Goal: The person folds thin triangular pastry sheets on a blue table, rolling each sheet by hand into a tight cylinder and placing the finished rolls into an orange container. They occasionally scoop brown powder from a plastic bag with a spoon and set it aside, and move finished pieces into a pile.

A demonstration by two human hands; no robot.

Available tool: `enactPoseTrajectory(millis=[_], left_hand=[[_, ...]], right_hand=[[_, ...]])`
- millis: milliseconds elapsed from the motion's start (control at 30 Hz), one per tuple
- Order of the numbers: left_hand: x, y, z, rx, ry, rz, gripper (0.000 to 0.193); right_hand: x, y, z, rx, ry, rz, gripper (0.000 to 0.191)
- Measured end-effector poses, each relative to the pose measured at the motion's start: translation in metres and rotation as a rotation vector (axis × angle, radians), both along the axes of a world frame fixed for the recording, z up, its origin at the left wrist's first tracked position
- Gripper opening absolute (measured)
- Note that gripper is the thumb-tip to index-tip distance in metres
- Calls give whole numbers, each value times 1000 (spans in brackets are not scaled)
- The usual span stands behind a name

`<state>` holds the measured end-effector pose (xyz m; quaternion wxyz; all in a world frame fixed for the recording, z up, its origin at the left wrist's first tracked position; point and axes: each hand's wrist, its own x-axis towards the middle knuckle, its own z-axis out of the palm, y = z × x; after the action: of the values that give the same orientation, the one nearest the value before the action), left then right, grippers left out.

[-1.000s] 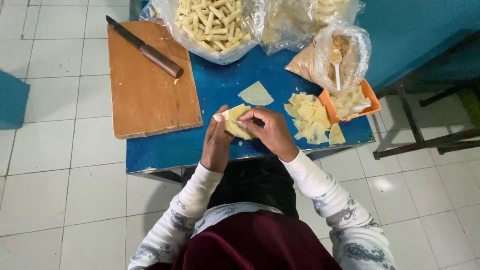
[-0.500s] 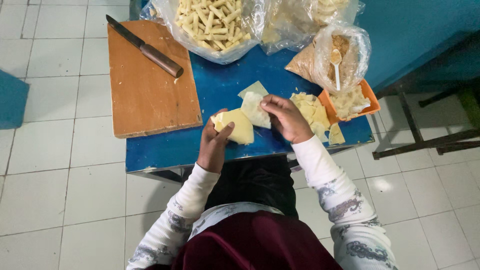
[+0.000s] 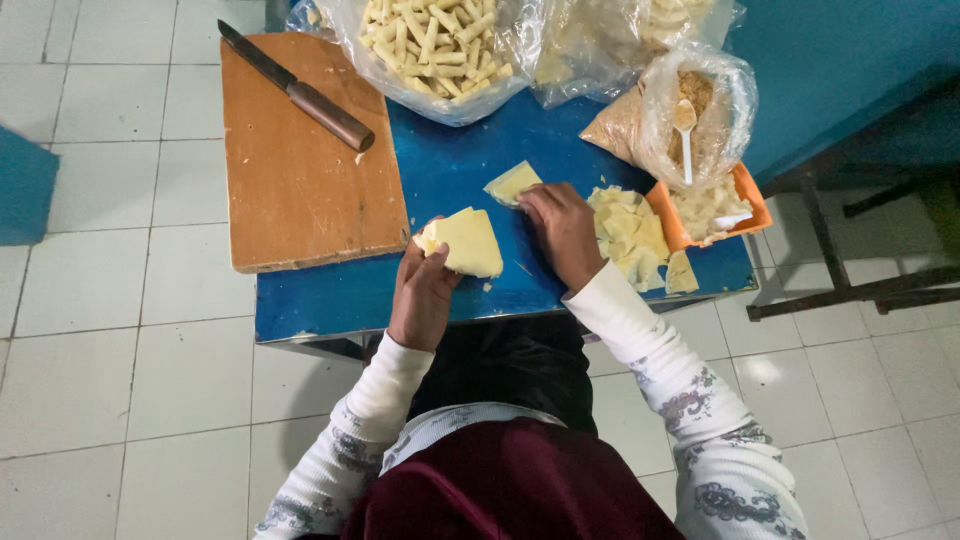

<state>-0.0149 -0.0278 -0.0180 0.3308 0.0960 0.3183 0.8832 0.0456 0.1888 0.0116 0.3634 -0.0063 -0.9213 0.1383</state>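
Wooden cutting board (image 3: 300,160) lies in the upper left of the frame on the small blue table (image 3: 340,300), and a knife (image 3: 295,85) with brown handle rests across its top, well apart from both hands. Right of the board, near the centre, the left hand (image 3: 425,290) is closed around a pale yellow folded wrapper (image 3: 465,240) and lifts it just over the table, probably so the fold does not open. Further right, the right hand (image 3: 560,230) lies flat with fingers together, its fingertips touching a single flat wrapper (image 3: 512,182) on the table, as if pinning it. Beside this hand, at the right, sits a stack of wrappers (image 3: 630,225), then an orange tray (image 3: 755,200) and a plastic bag with a spoon (image 3: 685,120) inside. At the top, a bag of finished rolls (image 3: 435,45) crowds the table's far edge.
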Motion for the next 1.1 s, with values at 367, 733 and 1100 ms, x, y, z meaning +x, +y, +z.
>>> enactPoseTrajectory(millis=[367, 733, 1100], left_hand=[[0, 8, 1, 17, 59, -27, 56], [6, 11, 15, -28, 205, -56, 59], [1, 16, 11, -220, 338, 25, 67]], right_hand=[[16, -22, 30, -229, -62, 87, 15], [25, -59, 42, -594, -157, 223, 11], [32, -30, 24, -1094, -428, 281, 15]])
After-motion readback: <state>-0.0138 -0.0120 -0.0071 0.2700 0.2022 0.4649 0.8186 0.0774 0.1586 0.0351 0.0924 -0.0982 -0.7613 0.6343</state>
